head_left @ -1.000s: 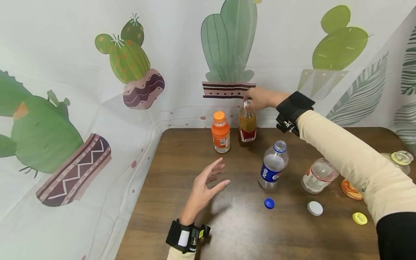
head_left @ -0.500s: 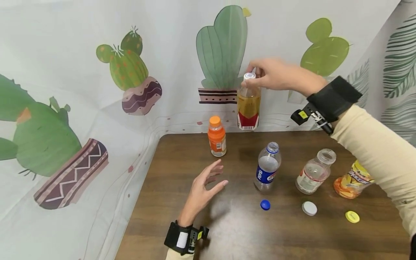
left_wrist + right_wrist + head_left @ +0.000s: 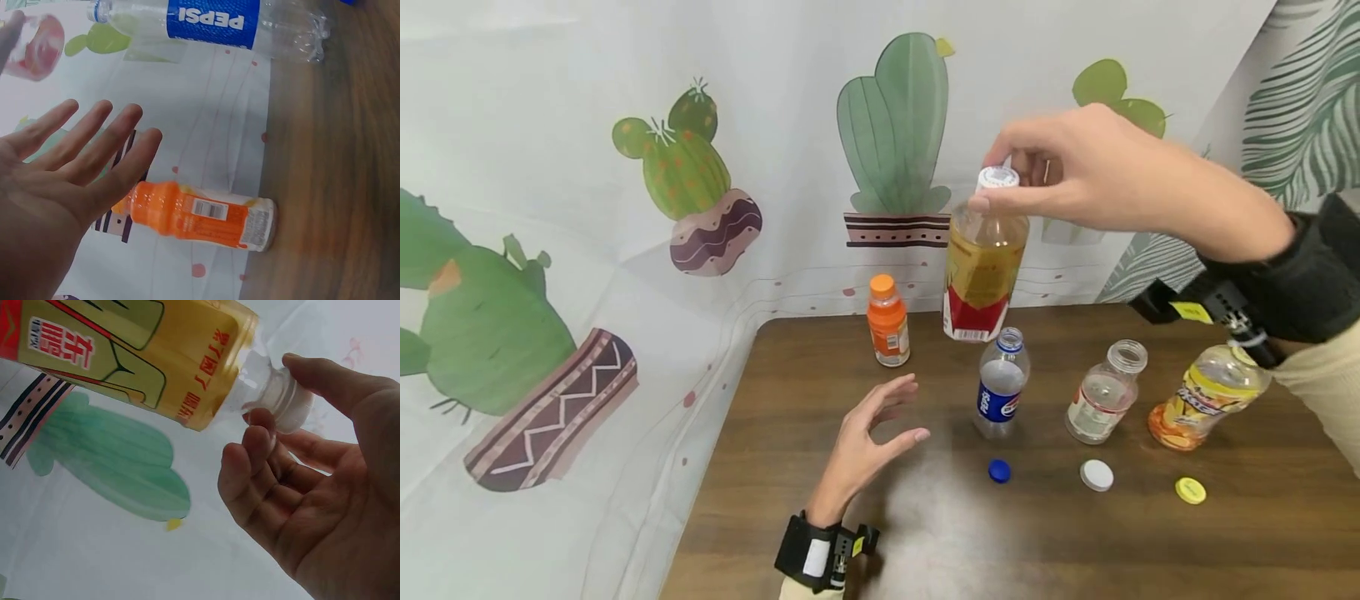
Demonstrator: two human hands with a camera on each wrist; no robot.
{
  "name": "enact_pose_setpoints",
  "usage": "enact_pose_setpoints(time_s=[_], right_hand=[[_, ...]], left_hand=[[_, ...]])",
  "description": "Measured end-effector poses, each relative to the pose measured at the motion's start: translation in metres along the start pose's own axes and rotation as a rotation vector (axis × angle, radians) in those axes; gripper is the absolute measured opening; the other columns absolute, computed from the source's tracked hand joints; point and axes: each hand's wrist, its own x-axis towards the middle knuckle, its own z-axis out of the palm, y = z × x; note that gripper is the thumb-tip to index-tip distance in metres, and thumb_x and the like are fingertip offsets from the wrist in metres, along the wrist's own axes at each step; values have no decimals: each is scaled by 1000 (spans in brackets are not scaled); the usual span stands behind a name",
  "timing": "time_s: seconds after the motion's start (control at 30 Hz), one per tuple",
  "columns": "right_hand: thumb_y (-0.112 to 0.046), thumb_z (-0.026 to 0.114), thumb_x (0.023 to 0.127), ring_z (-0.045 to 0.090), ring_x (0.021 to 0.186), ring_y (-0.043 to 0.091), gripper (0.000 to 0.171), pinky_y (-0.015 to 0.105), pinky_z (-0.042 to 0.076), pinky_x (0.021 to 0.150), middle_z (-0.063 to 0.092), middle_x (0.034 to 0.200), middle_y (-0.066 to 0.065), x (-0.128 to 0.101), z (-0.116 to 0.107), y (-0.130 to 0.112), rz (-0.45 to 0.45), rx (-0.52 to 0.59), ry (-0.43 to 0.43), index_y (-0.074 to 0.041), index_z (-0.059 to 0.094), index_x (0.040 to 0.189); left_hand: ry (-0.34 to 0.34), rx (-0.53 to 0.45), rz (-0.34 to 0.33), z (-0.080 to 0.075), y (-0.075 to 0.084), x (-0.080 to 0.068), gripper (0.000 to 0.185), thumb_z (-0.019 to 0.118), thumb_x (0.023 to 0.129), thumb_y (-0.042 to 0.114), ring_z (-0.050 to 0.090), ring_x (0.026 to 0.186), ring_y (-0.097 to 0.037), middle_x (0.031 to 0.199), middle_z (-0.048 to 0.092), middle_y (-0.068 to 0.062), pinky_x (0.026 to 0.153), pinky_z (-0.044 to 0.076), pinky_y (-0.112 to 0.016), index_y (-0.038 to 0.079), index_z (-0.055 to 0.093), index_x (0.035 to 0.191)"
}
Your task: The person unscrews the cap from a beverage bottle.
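On my feed, above the wooden table [image 3: 1075, 546], the gold-and-red Dongpeng bottle [image 3: 985, 271] hangs six o'clock from my nearer right hand [image 3: 1082, 171], long axis leaning just past twelve, fingers pinching around its white cap [image 3: 998, 177]; my left hand [image 3: 863, 446], fingers spread, hovers at seven.

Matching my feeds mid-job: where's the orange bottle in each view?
Head: orange bottle, back of the table, left of the Pepsi bottle.
Left wrist: lower middle, appearing sideways.
Right wrist: not in it; the gold bottle there is in the right hand.
Shared landmark: the tall printed cactus's striped pot, partly hidden in left wrist.
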Motion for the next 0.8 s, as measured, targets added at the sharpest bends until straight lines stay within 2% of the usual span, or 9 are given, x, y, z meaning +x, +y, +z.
enact_pose_setpoints(time_s=[0.2, 0.4, 0.5, 0.57, 0.67, 0.8], right_hand=[[-34, 71, 92, 53, 63, 6, 20, 23, 47, 56, 56, 70, -9, -36, 9, -13, -67, 38, -12, -20, 66, 105], [-31, 75, 89, 46, 61, 1, 19, 20, 43, 53, 50, 68, -14, -68, 40, -22, -105, 161, -41, -22, 65, 102], [-31, 74, 89, 45, 61, -1, 16, 19, 43, 53, 50, 69, -16, -82, 59, -28, -92, 214, -58, -23, 64, 99], [-32, 72, 91, 46, 62, -2, 13, 18, 44, 54, 52, 71, -17, -89, 73, -32, -80, 236, -76, -24, 64, 97], [-32, 71, 92, 48, 63, -2, 13, 18, 45, 56, 54, 74, -16, -95, 91, -37, -75, 246, -90, -23, 63, 96], [-32, 71, 92, 50, 65, 0, 15, 18, 45, 57, 55, 76, -14, -99, 108, -40, -72, 258, -108, -21, 62, 97]], left_hand=[[-36, -49, 51, 1, 9, 4, 70, 80, 84, 14, 60, 123, -28, 136, 60, -1, 100, 52, -44, 22, 47, 145], [-28, -158, 162, 4, 19, 8, 65, 76, 88, 16, 59, 121, -35, 136, 59, -10, 98, 53, -46, 8, 46, 145], [-81, -192, 196, 11, 26, 8, 69, 77, 88, 22, 57, 123, -37, 138, 57, -13, 99, 52, -48, 5, 44, 146], [-129, -201, 206, 18, 31, 8, 74, 80, 85, 21, 57, 124, -36, 139, 55, -15, 100, 52, -49, 4, 42, 147], [-183, -170, 187, 32, 36, 7, 84, 86, 77, 13, 56, 127, -28, 142, 54, -12, 102, 51, -44, 8, 41, 148], [-183, -110, 103, 47, 37, 3, 86, 88, 73, 11, 57, 126, -19, 140, 56, -2, 103, 52, -37, 19, 45, 146]])
